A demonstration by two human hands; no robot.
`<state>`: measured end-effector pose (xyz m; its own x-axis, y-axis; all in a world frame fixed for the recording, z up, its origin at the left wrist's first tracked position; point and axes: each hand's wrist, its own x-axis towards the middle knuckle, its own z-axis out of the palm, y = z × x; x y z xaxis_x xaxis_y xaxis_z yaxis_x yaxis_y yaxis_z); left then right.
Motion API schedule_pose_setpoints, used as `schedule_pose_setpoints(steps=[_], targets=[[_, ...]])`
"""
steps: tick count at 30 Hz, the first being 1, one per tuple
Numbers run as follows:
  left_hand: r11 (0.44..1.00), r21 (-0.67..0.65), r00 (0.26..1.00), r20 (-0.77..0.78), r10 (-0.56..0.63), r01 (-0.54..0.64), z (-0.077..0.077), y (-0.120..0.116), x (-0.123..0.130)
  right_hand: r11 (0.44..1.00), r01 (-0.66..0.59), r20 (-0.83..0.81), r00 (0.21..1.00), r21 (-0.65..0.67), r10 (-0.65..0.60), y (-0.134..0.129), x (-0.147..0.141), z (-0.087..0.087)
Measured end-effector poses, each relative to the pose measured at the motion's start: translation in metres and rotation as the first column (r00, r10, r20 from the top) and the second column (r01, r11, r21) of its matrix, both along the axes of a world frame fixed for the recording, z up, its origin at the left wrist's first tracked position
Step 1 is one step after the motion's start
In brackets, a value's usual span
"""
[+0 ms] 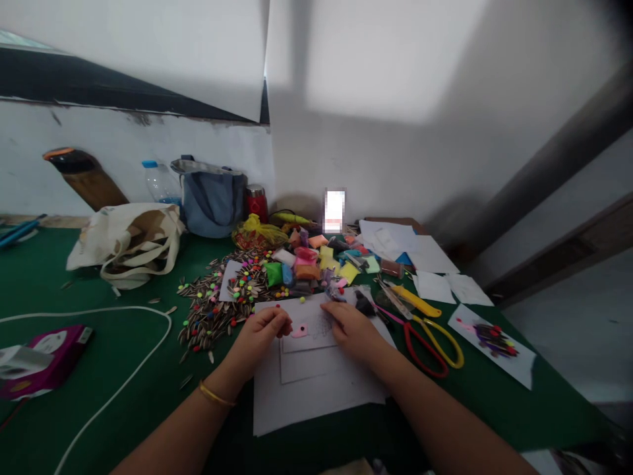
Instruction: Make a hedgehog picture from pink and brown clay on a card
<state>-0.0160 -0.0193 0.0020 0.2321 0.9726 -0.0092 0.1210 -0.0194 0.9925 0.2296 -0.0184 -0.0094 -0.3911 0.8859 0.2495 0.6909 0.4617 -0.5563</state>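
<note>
My left hand (262,333) hovers at the left edge of a small white card (309,342), thumb and fingertips pinched together. Whatever it may hold is too small to make out. The card bears a line drawing and a pink clay patch (299,330) with a dark dot. On the card's right side rests my right hand (353,330), fingers stretched out and partly covering the drawing. Beneath lie larger white sheets (321,399). Left of my left hand spreads a heap of striped sunflower seeds (217,323) mixed with small coloured pompoms.
Coloured clay packets (306,264) are piled behind the sheets. To the right lie red-and-yellow scissors (430,349), a yellow cutter (418,301) and a decorated card (494,343). A white cable (143,356), a purple box (49,359) and bags (212,198) occupy the left.
</note>
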Motion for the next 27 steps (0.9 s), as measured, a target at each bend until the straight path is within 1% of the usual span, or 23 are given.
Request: schedule_pose_setpoints(steps=[3,6,8,11,13,15,20,24,27], targets=[[0.999,-0.039,0.997,0.075,-0.016,0.019,0.0,-0.001,0.001,0.998,0.0,-0.041,0.999,0.061,0.002,0.0,-0.001,-0.001],[0.999,-0.043,0.996,0.087,-0.024,0.028,0.001,-0.001,0.003,0.992,-0.013,-0.072,0.997,0.127,0.022,-0.003,-0.004,0.004],[0.999,-0.02,0.997,0.062,-0.042,0.044,0.003,-0.002,0.006,0.984,-0.041,-0.108,0.992,0.174,0.06,-0.007,-0.009,0.011],[0.994,0.047,0.995,-0.033,-0.093,0.095,0.005,-0.007,0.014,0.969,-0.098,-0.177,0.974,0.225,0.14,-0.015,-0.018,0.019],[0.988,0.083,0.987,-0.097,-0.125,0.133,0.005,-0.011,0.02,0.958,-0.137,-0.209,0.959,0.252,0.192,-0.019,-0.024,0.021],[0.982,0.105,0.981,-0.125,-0.146,0.16,0.005,-0.015,0.025,0.95,-0.151,-0.237,0.946,0.274,0.219,-0.022,-0.028,0.022],[0.977,0.115,0.977,-0.136,-0.163,0.179,0.004,-0.018,0.03,0.942,-0.126,-0.291,0.931,0.312,0.221,-0.023,-0.03,0.024],[0.987,0.074,0.984,-0.113,-0.137,0.146,0.005,-0.017,0.028,0.931,-0.111,-0.288,0.932,0.347,0.218,-0.021,-0.028,0.024],[0.987,0.039,0.985,-0.083,-0.153,0.156,0.003,-0.017,0.028,0.92,-0.113,-0.29,0.928,0.376,0.232,-0.019,-0.028,0.022]])
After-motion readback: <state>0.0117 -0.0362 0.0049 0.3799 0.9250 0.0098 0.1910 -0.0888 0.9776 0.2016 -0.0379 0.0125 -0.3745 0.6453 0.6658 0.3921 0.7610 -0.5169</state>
